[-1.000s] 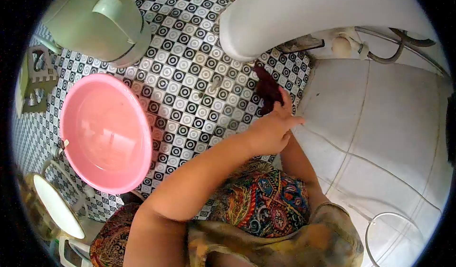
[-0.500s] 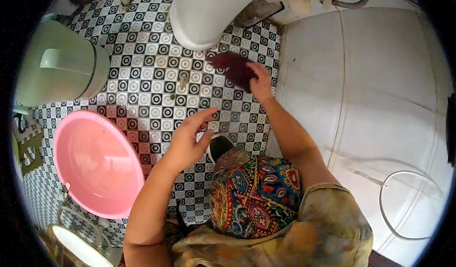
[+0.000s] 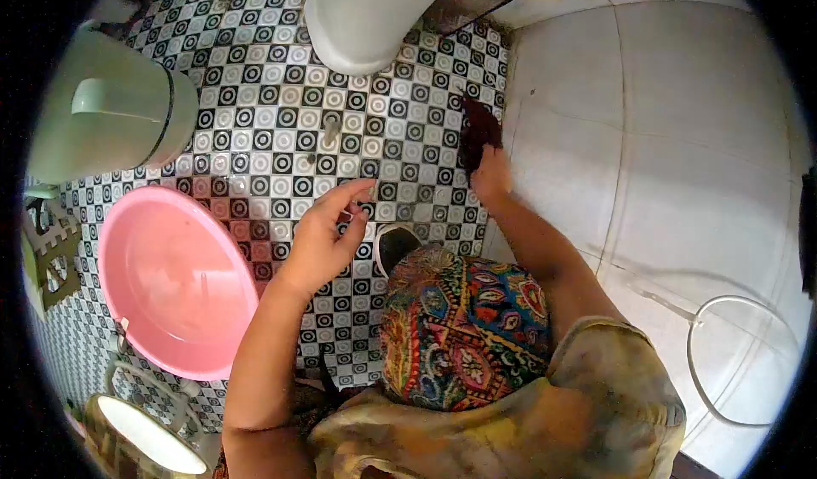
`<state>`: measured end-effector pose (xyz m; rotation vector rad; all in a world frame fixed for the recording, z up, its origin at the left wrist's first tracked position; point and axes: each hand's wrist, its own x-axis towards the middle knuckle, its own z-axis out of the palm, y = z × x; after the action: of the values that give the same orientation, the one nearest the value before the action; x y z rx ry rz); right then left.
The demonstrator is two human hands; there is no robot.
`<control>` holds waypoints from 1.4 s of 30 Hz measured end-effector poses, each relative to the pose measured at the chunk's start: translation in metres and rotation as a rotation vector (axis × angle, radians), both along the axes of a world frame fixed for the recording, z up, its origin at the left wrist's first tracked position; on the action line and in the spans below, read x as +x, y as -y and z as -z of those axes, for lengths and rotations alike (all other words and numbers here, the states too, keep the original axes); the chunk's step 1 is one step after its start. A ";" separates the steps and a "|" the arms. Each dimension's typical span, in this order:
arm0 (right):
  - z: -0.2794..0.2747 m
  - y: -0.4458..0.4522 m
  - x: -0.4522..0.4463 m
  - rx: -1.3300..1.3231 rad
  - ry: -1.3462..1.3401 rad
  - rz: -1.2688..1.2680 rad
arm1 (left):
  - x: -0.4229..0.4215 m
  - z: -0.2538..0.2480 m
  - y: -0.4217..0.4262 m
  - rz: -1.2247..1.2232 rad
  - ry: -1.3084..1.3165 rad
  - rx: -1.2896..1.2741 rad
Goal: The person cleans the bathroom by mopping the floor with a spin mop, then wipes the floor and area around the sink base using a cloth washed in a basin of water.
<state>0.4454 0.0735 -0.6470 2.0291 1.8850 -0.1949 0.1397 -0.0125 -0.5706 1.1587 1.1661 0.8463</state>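
Observation:
My right hand (image 3: 491, 175) is closed on a dark maroon cloth (image 3: 479, 131), which lies on the patterned tile floor (image 3: 255, 130) beside the white wall. Part of the cloth is hidden under the fingers. My left hand (image 3: 330, 228) hovers above the floor with its fingers bent and apart, holding nothing. It is between the pink basin (image 3: 183, 283) and a dark shoe with a white edge (image 3: 396, 245). The basin holds some liquid.
A white pedestal (image 3: 357, 19) stands at the top centre. At the upper left is a pale green container (image 3: 102, 108). A hose loop (image 3: 694, 364) hangs by the tiled wall (image 3: 681, 164). An oval white-topped object (image 3: 149, 435) sits at the lower left.
My hands have parted from their crossed position, the left moving left. The cloth swung left over the floor, then came back right toward the wall with my right hand. The view has shifted.

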 end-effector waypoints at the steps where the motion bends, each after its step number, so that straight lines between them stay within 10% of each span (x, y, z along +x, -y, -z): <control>1: -0.006 0.005 -0.008 -0.057 -0.055 0.058 | 0.000 0.001 -0.001 -0.018 -0.002 0.008; 8: -0.028 -0.046 0.006 0.236 -0.591 0.039 | -0.022 -0.003 -0.002 -0.050 -0.043 -0.036; 17: 0.029 0.007 -0.001 0.032 0.005 0.087 | -0.045 -0.003 0.006 -0.196 -0.010 -0.099; 31: 0.017 -0.013 -0.155 0.187 -0.838 -0.266 | -0.090 0.002 0.014 -0.257 -0.203 -0.011; 42: 0.019 0.007 -0.083 -0.078 -0.201 -0.157 | -0.129 -0.014 0.042 0.033 -0.554 0.070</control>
<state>0.3620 0.0665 -0.6659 1.8600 2.1108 -0.4379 0.0108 -0.0548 -0.5564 1.5211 1.5669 0.5540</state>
